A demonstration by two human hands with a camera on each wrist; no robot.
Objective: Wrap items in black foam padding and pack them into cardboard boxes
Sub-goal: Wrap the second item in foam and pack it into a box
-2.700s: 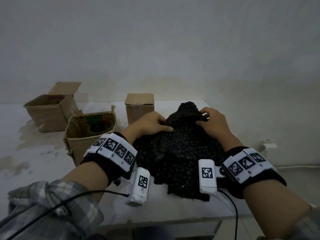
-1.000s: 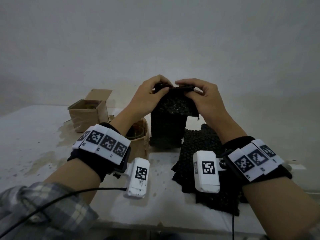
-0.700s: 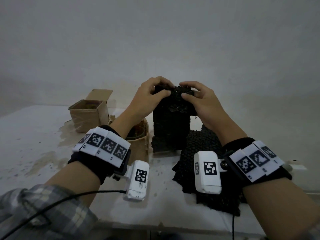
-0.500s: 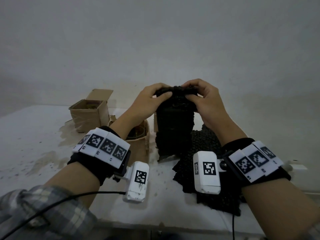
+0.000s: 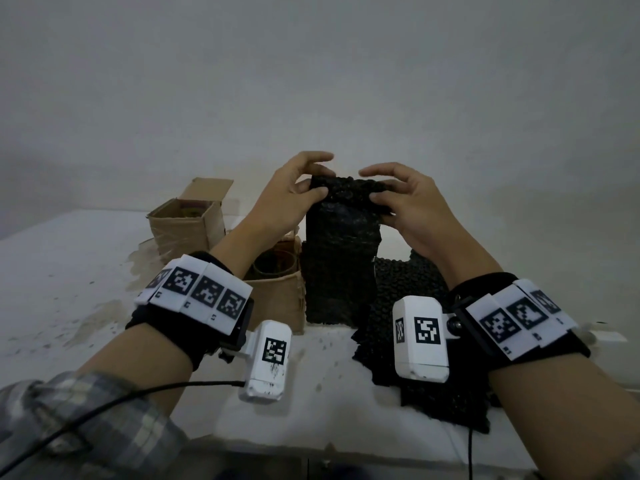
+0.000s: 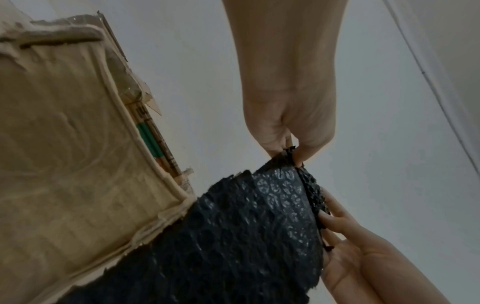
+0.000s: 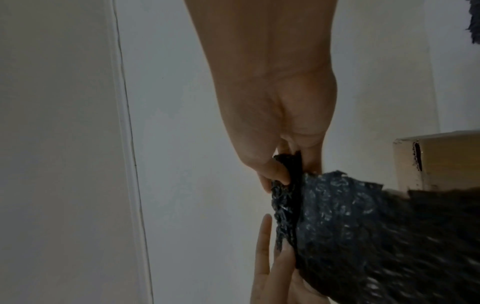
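Head view: compared with half a second ago, the index fingers of both hands have lifted off the top of the foam-wrapped bundle [image 5: 341,251]. The left hand [image 5: 289,199] and right hand [image 5: 407,209] now pinch only its upper corners with thumb and lower fingers. The bundle stays upright on the table [image 5: 69,271], same spot. A loose foam sheet [image 5: 408,306] lies just right of it.

The near box [image 5: 277,296] touches the bundle's left side, open, with a round container inside. The far box [image 5: 188,225] sits behind and to the left, flap up, something printed inside, too small to make out.

Left wrist view: the opposite hand [image 6: 291,123] pinches the foam's top edge [image 6: 309,185]. The box wall [image 6: 78,164] sits against the bundle, with a green-striped item showing at its rim.

Right wrist view: the opposite hand [image 7: 280,131] pinches a fold of foam [image 7: 288,185]. One more box [image 7: 439,160] sits behind the bundle, contents not visible.
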